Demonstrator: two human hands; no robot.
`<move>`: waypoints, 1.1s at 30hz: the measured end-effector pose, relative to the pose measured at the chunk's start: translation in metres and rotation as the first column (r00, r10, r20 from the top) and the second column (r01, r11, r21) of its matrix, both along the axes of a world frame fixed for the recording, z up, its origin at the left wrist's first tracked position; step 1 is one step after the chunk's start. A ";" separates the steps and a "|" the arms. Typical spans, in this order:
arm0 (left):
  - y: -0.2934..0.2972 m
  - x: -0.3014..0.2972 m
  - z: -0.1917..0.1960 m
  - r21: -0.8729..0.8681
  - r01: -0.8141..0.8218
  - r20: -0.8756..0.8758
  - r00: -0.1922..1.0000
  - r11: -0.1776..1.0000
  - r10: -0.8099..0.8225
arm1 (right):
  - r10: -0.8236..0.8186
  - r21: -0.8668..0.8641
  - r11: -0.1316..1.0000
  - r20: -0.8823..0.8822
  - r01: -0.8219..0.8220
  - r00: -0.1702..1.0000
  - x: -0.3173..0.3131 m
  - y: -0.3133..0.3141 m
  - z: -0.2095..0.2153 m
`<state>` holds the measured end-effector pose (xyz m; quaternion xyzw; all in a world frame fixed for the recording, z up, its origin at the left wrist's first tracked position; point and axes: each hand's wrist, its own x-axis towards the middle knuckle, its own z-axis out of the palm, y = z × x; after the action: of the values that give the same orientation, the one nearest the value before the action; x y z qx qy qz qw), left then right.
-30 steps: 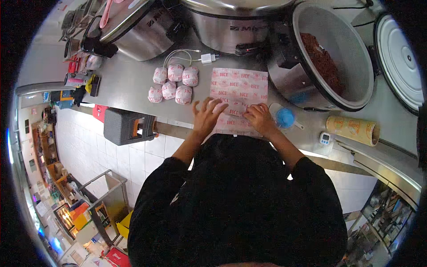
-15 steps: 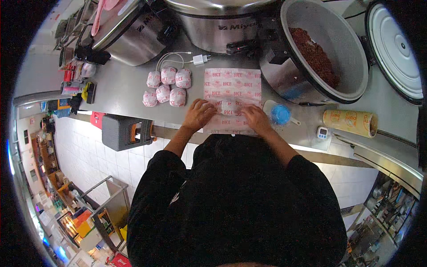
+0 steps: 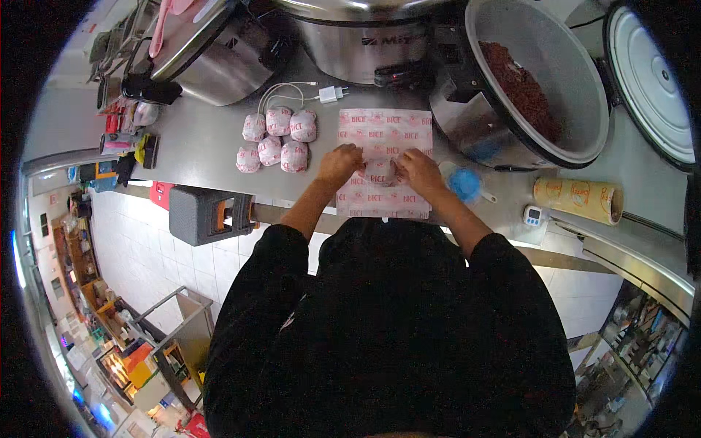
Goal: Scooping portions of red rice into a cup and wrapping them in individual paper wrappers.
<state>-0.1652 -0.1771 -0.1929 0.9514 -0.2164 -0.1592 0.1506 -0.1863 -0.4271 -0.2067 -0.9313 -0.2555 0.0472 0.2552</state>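
A stack of printed white-and-red wrapping paper (image 3: 385, 131) lies on the steel counter in front of me. On it sits a small bundle (image 3: 378, 174) partly rolled in the same paper. My left hand (image 3: 340, 165) grips the bundle's left end, fingers curled inward. At the opposite end my right hand (image 3: 420, 172) pinches the paper with bent fingers. What is inside the bundle is hidden. Several finished paper-wrapped bundles (image 3: 279, 121) sit in two rows to the left.
A large open cooker (image 3: 584, 80) with dark red-brown rice stands at the right back, near closed cookers (image 3: 358, 51). A blue measuring scoop (image 3: 463, 184), a white timer (image 3: 534, 215) and a paper-wrapped roll (image 3: 577, 196) lie to the right. A white charger (image 3: 331, 94) with cable lies behind the bundles.
Both hands have moved slightly away from me along the paper, rolling the bundle forward. More of the near part of the sheet shows now.
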 end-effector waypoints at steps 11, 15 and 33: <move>-0.035 -0.079 0.001 -0.546 -0.060 0.232 0.948 0.836 0.219 | -0.015 0.015 1.000 0.148 0.013 0.989 -0.049 0.006 0.025; -0.043 -0.072 -0.016 -0.656 -0.624 -0.497 0.780 0.424 0.379 | -0.118 0.220 0.972 0.173 0.079 0.978 -0.045 0.016 0.027; 0.042 -0.040 0.072 -0.398 -0.875 -0.911 0.342 -0.274 0.231 | 0.119 0.567 0.823 -0.114 -0.033 0.986 -0.041 0.125 0.119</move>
<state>-0.2052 -0.1354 -0.1207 0.4921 0.3097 -0.1261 0.8038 -0.2276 -0.3023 -0.0877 -0.7977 -0.2760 0.0472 0.5341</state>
